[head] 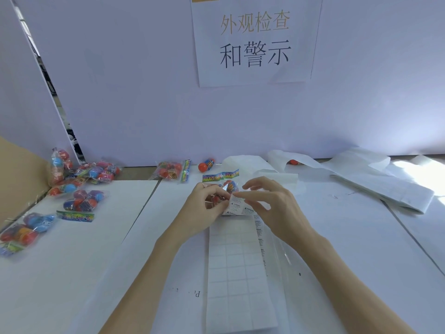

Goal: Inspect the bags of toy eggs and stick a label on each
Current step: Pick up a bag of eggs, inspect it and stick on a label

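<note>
Bag of toy eggs [225, 186] pinched by left hand [207, 203]; right hand [269, 203] pinches warning label [237, 206].

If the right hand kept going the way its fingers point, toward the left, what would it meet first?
Most likely the left hand: the right hand pinches a warning label whose far edge already sits at the left fingertips, over the bag of toy eggs. Depth between them is unclear.
</note>
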Demonstrator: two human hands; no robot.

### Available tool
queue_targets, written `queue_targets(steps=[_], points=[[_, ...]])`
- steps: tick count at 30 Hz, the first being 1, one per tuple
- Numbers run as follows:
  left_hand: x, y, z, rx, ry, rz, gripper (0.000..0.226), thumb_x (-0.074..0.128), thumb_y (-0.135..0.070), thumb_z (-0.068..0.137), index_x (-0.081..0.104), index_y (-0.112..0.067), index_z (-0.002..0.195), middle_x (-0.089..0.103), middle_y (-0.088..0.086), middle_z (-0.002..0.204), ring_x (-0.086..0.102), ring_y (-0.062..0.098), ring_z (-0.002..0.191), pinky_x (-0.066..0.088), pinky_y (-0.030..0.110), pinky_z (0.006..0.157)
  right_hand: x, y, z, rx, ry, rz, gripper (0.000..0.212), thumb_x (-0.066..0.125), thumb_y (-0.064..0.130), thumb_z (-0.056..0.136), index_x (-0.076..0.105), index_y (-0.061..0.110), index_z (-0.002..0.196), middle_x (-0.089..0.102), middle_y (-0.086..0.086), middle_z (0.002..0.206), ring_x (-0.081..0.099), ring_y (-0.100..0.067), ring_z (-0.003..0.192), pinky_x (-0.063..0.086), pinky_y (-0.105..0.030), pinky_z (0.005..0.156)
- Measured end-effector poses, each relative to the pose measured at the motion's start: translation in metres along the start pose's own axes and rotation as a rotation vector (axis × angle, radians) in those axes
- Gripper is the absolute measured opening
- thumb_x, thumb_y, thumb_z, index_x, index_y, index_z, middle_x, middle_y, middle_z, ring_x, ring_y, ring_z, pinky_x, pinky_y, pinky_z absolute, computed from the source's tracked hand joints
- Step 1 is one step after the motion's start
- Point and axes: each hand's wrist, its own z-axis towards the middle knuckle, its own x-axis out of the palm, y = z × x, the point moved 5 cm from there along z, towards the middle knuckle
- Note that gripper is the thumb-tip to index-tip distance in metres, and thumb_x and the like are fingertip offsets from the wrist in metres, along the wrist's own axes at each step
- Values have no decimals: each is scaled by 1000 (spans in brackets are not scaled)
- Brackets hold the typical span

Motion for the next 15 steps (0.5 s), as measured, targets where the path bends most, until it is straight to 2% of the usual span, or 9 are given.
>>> queue_targets(steps=[3,6,10,12,15], points=[[1,3,2,-11,2,-20,19,74,-11,95,75,-31,94,53,1,118,61,-2,86,48,12,83,4,-6,-1,68,54,63,36,73,4,95,77,26,124,67,2,119,65,-22,103,53,-38,89],[1,4,3,-16,5,-22,21,74,-12,95,75,-33,92,52,0,118,60,-7,83,48,10,82,10,-8,-3,100,96,73,48,70,2,97,68,26,138,65,2,120,60,-24,108,50,-37,93],[2,4,3,-11,3,-7,24,76,-15,94,75,-38,90,53,-4,117,61,-4,90,47,9,84,11,-9,-4,119,95,79,36,71,3,96,77,25,125,67,3,118,63,-21,107,51,-36,92],[2,4,4,-11,2,1,24,77,-15,93,75,-39,89,53,-4,117,61,-6,89,48,9,84,7,-10,-3,113,51,106,30,75,5,94,80,25,116,69,5,114,67,-15,103,52,-29,88],[2,4,3,-25,0,14,24,76,-14,94,75,-37,89,53,-1,119,62,2,92,48,9,82,4,-9,-2,120,19,156,17,80,10,91,81,24,101,70,9,111,67,-7,101,48,-18,85]])
